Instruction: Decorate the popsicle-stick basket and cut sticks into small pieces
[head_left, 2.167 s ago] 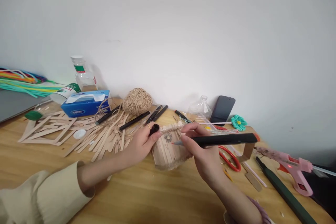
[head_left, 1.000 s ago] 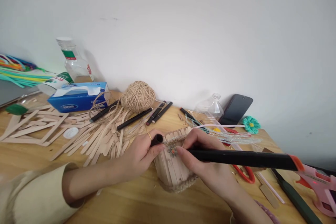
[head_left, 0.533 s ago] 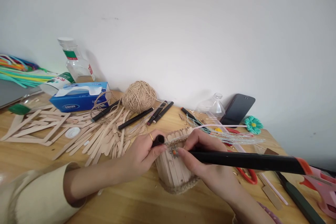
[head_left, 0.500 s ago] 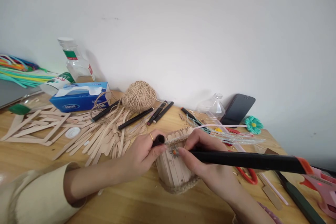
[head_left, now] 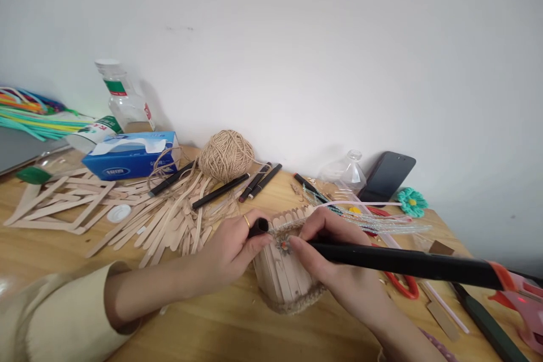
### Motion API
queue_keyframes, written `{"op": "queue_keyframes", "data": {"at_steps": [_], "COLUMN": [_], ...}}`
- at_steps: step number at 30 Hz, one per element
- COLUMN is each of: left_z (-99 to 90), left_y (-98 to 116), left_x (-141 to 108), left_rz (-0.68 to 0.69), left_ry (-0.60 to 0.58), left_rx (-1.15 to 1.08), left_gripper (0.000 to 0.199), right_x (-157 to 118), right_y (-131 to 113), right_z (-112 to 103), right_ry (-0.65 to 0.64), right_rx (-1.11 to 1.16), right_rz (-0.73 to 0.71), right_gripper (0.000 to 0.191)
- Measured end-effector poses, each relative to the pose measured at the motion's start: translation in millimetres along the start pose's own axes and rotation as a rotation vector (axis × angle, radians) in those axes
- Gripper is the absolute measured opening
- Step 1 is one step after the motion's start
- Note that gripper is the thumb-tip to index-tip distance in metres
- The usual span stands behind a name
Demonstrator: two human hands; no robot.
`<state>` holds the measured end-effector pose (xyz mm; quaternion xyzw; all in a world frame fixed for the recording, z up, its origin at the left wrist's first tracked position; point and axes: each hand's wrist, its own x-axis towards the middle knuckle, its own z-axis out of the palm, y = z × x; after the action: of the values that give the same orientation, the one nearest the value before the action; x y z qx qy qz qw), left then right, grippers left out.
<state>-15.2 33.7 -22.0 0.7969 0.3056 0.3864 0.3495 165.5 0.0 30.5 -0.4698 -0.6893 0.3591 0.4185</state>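
My right hand [head_left: 335,257] grips a black marker [head_left: 403,263] with an orange end. Its tip is hidden by my fingers, close to a small flower design with an orange centre [head_left: 284,244]. That design is on a holder covered with craft sticks [head_left: 282,280], with braided twine at its rim and base; the holder lies tilted on the table. Closed around a black marker cap [head_left: 258,227], my left hand [head_left: 240,243] also rests against the holder's left edge, its open end facing me.
Loose craft sticks [head_left: 169,232] and a twine ball [head_left: 227,155] lie left and behind, beside a blue tissue box [head_left: 133,155]. Several black markers [head_left: 220,191] lie near. At right are a phone [head_left: 388,178], a teal flower [head_left: 412,202], red-handled scissors [head_left: 403,285] and a pink glue gun [head_left: 524,305].
The view shifts slightly. My right hand makes a very small movement with the marker at the flower design, while my left hand keeps its hold.
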Motion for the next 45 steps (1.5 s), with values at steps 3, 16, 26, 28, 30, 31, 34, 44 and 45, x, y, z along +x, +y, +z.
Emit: {"op": "queue_keyframes", "data": {"at_steps": [3, 16, 26, 28, 30, 31, 34, 44, 45], "left_z": [0.5, -0.9, 0.1, 0.2, -0.2, -0.4, -1.2, -1.1, -1.1], "left_y": [0.1, 1.2, -0.8, -0.3, 0.8, 1.3, 2.1, 0.8, 0.6], "left_x": [0.2, -0.6, -1.4, -0.8, -0.1, 0.1, 0.0, -3.4, -3.5], "left_rz": [0.006, 0.019, 0.014, 0.016, 0.025, 0.028, 0.034, 0.003, 0.001], "left_ry": [0.007, 0.008, -0.003, -0.003, -0.010, -0.012, -0.012, -0.010, -0.009], "left_rx": [0.005, 0.010, 0.001, -0.003, -0.013, -0.019, -0.023, 0.001, 0.003], "left_gripper": [0.013, 0.013, 0.016, 0.014, 0.014, 0.013, 0.014, 0.015, 0.015], "right_x": [1.1, -0.2, -0.1, 0.8, 0.9, 0.5, -0.9, 0.6, 0.4], "right_y": [-1.2, -0.2, 0.5, 0.8, 1.1, 1.1, 1.2, 0.6, 0.5], "right_z": [0.5, -0.4, 0.1, -0.1, -0.7, -1.0, -1.6, 0.3, 0.2], "right_ry": [0.020, 0.014, -0.011, -0.006, -0.015, -0.019, -0.015, 0.003, 0.007], "right_rx": [-0.010, 0.008, -0.001, 0.000, -0.011, -0.019, -0.026, -0.035, -0.033], "right_rz": [0.009, -0.001, -0.022, -0.026, -0.031, -0.035, -0.037, -0.037, -0.036], "right_gripper": [0.021, 0.022, 0.022, 0.022, 0.022, 0.021, 0.021, 0.021, 0.021]}}
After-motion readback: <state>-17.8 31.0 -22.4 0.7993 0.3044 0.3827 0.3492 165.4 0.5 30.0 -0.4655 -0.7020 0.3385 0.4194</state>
